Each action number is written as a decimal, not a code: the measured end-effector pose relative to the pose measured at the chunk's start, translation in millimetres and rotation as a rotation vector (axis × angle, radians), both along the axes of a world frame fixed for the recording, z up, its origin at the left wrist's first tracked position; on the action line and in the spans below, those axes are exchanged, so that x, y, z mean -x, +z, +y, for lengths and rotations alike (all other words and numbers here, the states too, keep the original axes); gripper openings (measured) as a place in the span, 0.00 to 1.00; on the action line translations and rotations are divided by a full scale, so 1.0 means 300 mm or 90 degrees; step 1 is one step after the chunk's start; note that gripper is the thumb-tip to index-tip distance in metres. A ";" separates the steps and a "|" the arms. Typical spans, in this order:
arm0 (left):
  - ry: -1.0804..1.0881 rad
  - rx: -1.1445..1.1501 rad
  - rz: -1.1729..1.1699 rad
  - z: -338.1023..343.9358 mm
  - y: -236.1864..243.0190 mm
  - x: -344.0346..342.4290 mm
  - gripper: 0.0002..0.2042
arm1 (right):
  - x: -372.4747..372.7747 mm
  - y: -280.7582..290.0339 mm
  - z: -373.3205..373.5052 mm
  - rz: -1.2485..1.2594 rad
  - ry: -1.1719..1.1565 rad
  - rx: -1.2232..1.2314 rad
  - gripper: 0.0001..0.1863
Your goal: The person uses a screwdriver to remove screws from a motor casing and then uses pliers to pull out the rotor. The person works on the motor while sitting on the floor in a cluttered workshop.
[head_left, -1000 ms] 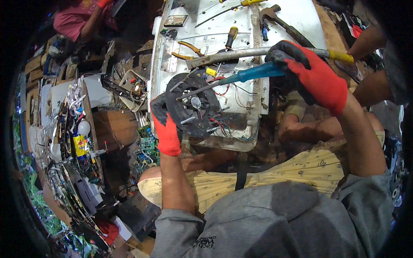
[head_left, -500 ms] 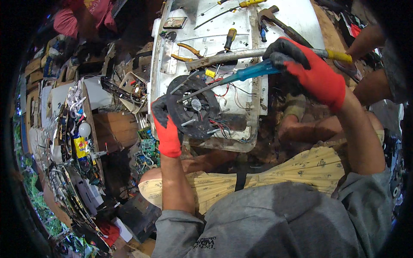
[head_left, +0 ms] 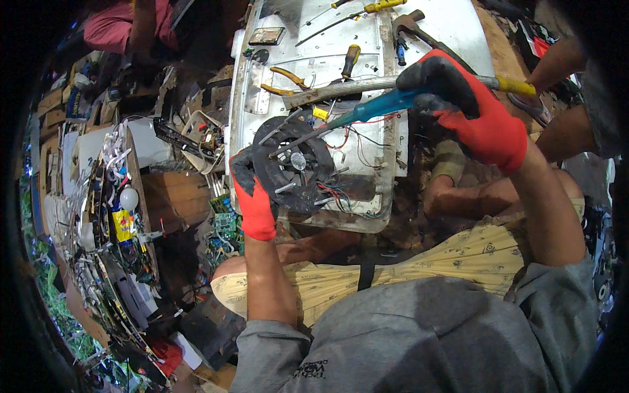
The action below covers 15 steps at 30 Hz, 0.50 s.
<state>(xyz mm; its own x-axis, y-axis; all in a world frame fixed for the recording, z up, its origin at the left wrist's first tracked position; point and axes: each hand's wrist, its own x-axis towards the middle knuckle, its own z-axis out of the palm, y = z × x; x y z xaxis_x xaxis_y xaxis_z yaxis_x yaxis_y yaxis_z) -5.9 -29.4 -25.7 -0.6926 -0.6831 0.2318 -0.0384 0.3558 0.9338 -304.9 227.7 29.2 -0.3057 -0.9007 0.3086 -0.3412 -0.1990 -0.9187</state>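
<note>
My left hand (head_left: 253,203), in a red and black glove, grips the left rim of a black ring-shaped part (head_left: 263,164). That part has several metal posts, a round metal piece at its middle and loose wires. In my gloved right hand (head_left: 475,111) is a screwdriver (head_left: 377,108) with a translucent blue handle. Its shaft slants down to the left, and the tip reaches the ring's inner opening; whether it touches metal there I cannot tell. Just behind the handle lies a long ribbed grey bar (head_left: 354,88) with a yellow end, partly covered by my right hand.
The white metal panel (head_left: 367,173) under the part bears orange-handled pliers (head_left: 288,77), a yellow-and-black screwdriver (head_left: 352,60) and a claw hammer (head_left: 429,42). Piled scrap (head_left: 124,216) and green circuit boards (head_left: 226,226) are at left. Another person's legs (head_left: 560,98) show at right.
My right hand and the screwdriver handle have shifted slightly, with the tip still at the ring. My left hand stays put. A person in pink at upper left has moved.
</note>
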 end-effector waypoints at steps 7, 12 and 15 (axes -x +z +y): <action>0.015 0.020 -0.007 -0.007 -0.004 -0.001 0.11 | 0.017 0.021 0.000 0.031 -0.076 -0.304 0.22; 0.027 0.018 -0.024 -0.026 -0.021 0.004 0.12 | -0.040 0.036 0.010 -0.109 -0.015 0.008 0.19; 0.001 -0.001 0.018 -0.017 -0.028 -0.001 0.12 | -0.033 0.069 -0.004 -0.230 -0.026 -0.097 0.19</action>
<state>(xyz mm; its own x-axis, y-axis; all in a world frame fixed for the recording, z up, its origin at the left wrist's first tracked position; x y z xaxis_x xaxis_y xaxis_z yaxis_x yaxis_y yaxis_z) -5.7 -34.4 -34.0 -0.6841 -0.6848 0.2511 -0.0122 0.3549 0.9348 -294.9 226.4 49.9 -0.4072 -0.9125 0.0385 0.0041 -0.0439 -0.9990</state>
